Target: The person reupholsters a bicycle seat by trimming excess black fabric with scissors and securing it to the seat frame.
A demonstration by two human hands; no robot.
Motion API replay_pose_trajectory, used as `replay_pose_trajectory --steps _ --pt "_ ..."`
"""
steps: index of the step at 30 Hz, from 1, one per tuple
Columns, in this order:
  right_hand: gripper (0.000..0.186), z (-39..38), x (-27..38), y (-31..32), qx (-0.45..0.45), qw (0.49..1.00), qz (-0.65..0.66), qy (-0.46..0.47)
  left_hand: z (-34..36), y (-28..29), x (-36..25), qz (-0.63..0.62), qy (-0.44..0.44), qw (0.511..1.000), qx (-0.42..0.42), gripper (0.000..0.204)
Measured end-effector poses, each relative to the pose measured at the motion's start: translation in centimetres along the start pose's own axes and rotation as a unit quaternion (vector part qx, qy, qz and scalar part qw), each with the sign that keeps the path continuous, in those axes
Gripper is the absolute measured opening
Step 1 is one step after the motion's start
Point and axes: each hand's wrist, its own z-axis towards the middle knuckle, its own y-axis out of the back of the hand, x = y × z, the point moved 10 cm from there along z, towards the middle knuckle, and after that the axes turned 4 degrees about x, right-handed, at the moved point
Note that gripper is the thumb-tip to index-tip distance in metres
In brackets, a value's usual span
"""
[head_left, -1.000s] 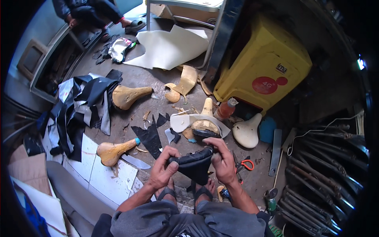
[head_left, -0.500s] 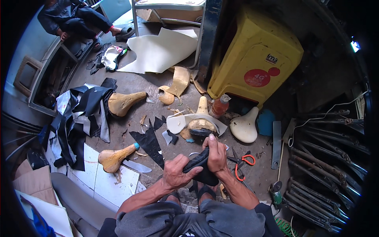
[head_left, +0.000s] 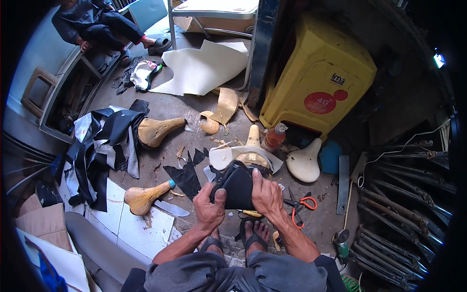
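Note:
Between my hands is a black covered piece [head_left: 236,190], apparently a bicycle saddle. My left hand [head_left: 209,209] is closed on its left side, thumb upright, and my right hand [head_left: 266,194] grips its right side with the thumb near the top. Just beyond it lies a cream saddle core [head_left: 254,136] wrapped by a white sheet piece, partly hidden. Red-handled scissors [head_left: 304,203] lie to the right of my right hand. To the left are black scraps [head_left: 182,177] and a tan saddle core [head_left: 141,197] with a blue tip, beside a pale blade [head_left: 170,207].
More saddles [head_left: 302,160], cloth strips [head_left: 97,146], a white sheet [head_left: 194,68] and a bottle [head_left: 275,137] cover the floor. A yellow plastic stool [head_left: 316,73] lies tipped at back right. Metal tubes [head_left: 404,204] and an angle grinder [head_left: 342,243] are at right. Another person [head_left: 95,27] sits at back left.
The black piece has been raised and turned, now showing a broader flat face. My left hand has shifted left and up since half a second ago, and my hands are farther apart.

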Motion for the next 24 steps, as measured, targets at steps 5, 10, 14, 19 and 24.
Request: replay_pose_trajectory --steps 5,10,14,19,24 --pt "0.059 -0.8 1.0 0.5 -0.073 0.994 -0.046 0.061 2.0 -1.0 -0.7 0.037 0.037 0.999 0.013 0.049" --pt "0.049 -2.2 4.0 2.0 -0.191 0.962 -0.053 0.189 2.1 1.3 0.4 0.052 0.044 0.997 -0.036 0.047" --pt "0.048 -1.7 2.8 1.7 -0.170 0.970 -0.042 0.168 1.5 2.1 0.8 0.046 0.055 0.996 -0.050 0.049" --pt "0.052 -1.5 2.5 1.6 -0.151 0.973 -0.040 0.171 1.4 2.1 -0.1 0.061 0.019 0.998 -0.027 0.049" --pt "0.069 -1.4 1.4 1.9 -0.068 0.984 0.084 0.139 0.6 3.1 6.0 -0.109 0.120 0.984 -0.079 0.049"
